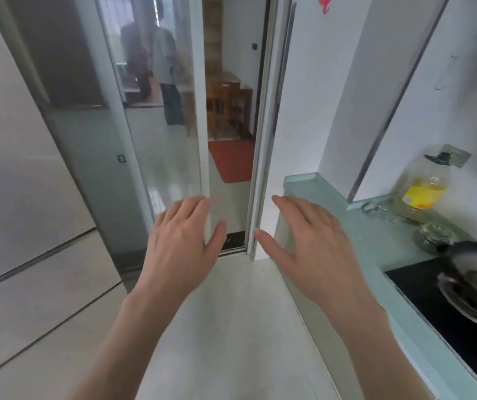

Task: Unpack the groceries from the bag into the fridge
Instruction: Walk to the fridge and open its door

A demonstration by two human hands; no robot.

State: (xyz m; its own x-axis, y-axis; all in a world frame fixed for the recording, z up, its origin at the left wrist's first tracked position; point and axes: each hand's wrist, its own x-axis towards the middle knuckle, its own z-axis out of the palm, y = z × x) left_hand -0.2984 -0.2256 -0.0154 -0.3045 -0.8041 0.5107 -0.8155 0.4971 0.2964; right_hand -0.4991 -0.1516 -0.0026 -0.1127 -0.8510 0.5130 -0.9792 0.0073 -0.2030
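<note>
two hands out in front, palms down, over pale floor (231,327). left hand (181,241) with fingers straight and spread, holding nothing, in front of the white edge of a sliding glass door (202,125); whether touching the frame or just short of it, cannot tell. right hand (309,243) likewise flat and loose-fingered, holding nothing, thumb tip near the door frame (257,168), just left of the table (361,241).

door partly open, narrow gap between its edge and the frame. through the gap, far: red mat (231,160) on the floor, wooden chairs (225,108) beyond it. in the glass, a blurred person (165,70) standing; reflection or someone behind the pane, cannot tell.

far left, large grey panels (15,168) with dark seams, possibly the fridge front; cannot say for sure. no bag or groceries in view.

right side: pale green table running from far to near along a white wall. on it, far end, an oil bottle (424,189) with yellow label and dark cap, upright, near the wall. nearer, a glass lid (433,233) lying flat. nearer still, a black hob (448,313) set into the table, with a steel wok (476,272) on it, blurred. small clear thing (373,207) left of the bottle, too blurred to name.

top of the wall, a red sticker (325,1), cut off by the edge.
</note>
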